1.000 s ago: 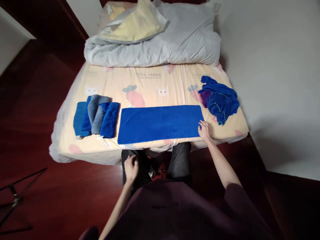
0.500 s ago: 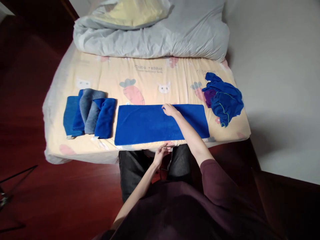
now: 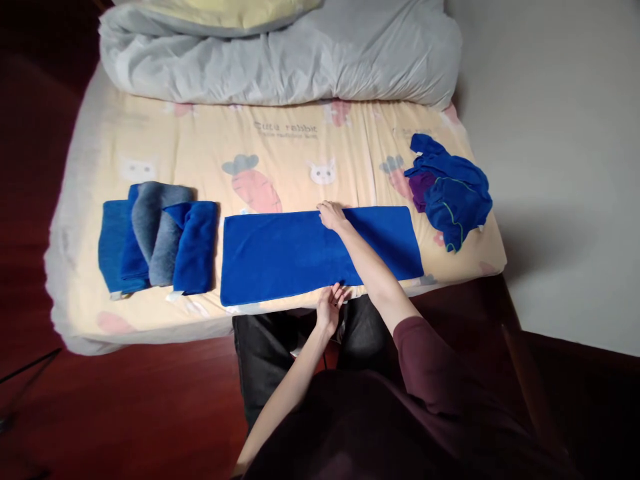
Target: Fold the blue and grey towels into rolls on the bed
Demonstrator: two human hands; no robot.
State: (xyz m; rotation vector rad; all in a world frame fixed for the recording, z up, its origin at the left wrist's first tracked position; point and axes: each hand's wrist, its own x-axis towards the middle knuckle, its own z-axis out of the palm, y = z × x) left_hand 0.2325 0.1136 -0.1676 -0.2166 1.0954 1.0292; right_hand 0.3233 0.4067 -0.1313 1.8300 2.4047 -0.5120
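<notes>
Blue towel (image 3: 280,257) lies flat at the near edge of the bed (image 3: 175,140), long axis running left to right. Right hand (image 3: 331,215) at its far long edge, left hand (image 3: 330,308) at its near one, opposite each other about mid-length, neither clearly nearer. Fingers of both bent; cannot tell whether either pinches cloth.

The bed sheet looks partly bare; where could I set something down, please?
The widest free patch of bed sheet lies between the grey quilt and the blue cloth. A smaller one separates that cloth from the crumpled pile. It's crowded between the folded cloths and the blue cloth, and where the left hand and right hand meet its edges.
</notes>
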